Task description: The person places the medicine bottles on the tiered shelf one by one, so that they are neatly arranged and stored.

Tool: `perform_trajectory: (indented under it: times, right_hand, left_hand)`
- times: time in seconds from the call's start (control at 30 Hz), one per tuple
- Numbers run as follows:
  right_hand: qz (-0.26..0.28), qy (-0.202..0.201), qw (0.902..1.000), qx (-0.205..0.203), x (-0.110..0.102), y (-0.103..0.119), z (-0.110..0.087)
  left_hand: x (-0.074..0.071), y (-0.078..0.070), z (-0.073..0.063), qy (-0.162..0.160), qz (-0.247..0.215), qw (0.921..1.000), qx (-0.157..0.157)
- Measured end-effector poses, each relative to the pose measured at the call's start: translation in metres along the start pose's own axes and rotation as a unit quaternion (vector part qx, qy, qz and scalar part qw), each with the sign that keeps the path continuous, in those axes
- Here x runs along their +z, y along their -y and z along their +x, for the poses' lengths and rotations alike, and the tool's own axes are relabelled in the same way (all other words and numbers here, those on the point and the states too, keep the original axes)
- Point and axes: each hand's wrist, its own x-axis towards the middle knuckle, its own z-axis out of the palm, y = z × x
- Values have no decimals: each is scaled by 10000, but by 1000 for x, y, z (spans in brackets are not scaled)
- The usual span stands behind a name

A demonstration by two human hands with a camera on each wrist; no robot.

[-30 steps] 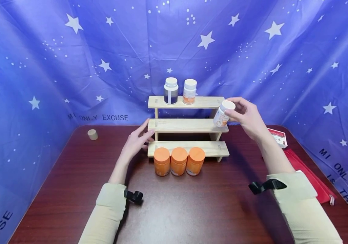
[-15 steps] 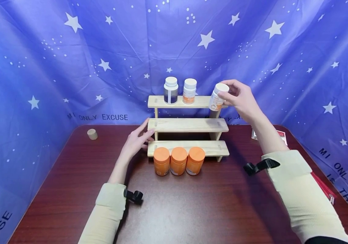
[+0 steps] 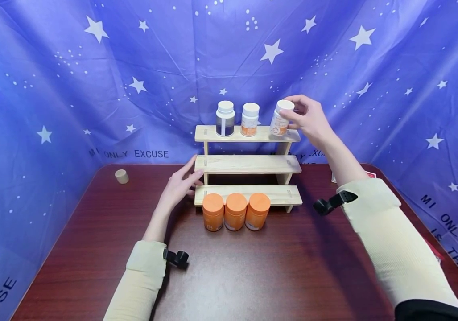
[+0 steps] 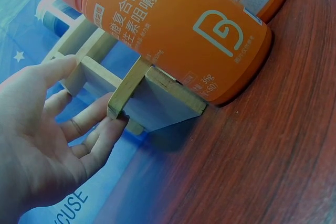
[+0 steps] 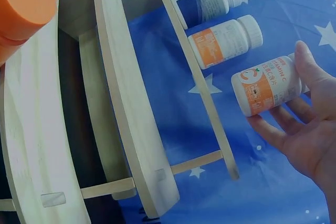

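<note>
My right hand (image 3: 307,118) holds a small white vitamin C bottle (image 5: 265,85) with an orange label, thumb against its cap end and fingers round the far side. The bottle overlaps the right part of the top tier in the head view. Two more white-capped bottles stand on that tier: a dark blue-labelled one (image 3: 225,119) and an orange-labelled one (image 3: 249,120). My left hand (image 3: 177,187) grips the left end of the three-tier wooden rack (image 3: 249,165), its thumb at the middle board and other fingertips at the lower board's end (image 4: 122,95).
Three orange jars (image 3: 235,213) stand in a row in front of the bottom tier. A small beige cylinder (image 3: 121,176) lies at the table's back left. Behind my right arm, a red-and-white box (image 3: 371,174) shows partly. A blue star-patterned curtain (image 3: 164,80) hangs behind the table.
My right hand has raised the white bottle from in front of the middle tier to the top tier, shifting it slightly left. My left hand stays on the rack.
</note>
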Motion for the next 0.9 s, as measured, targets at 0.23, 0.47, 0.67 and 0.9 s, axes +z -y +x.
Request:
perform_trajectory:
  times: [0.23,0.47,0.67,0.9]
  right_hand:
    - [22,-60,9999,126,5,-6,11]
    - [-88,-51,9999,138,11,-10,16]
    - [-187,-37,9996,214,14,-12,18]
    - [-277,-52,9993,229,16,-17,20]
  left_hand:
    - [-1,-1,0,15,103,9999,38]
    - [-1,-4,-1,68,94,9999,-52]
    - [-1,-5,2,135,106,9997,-151]
    - [-1,-4,1,65,98,9999,-77]
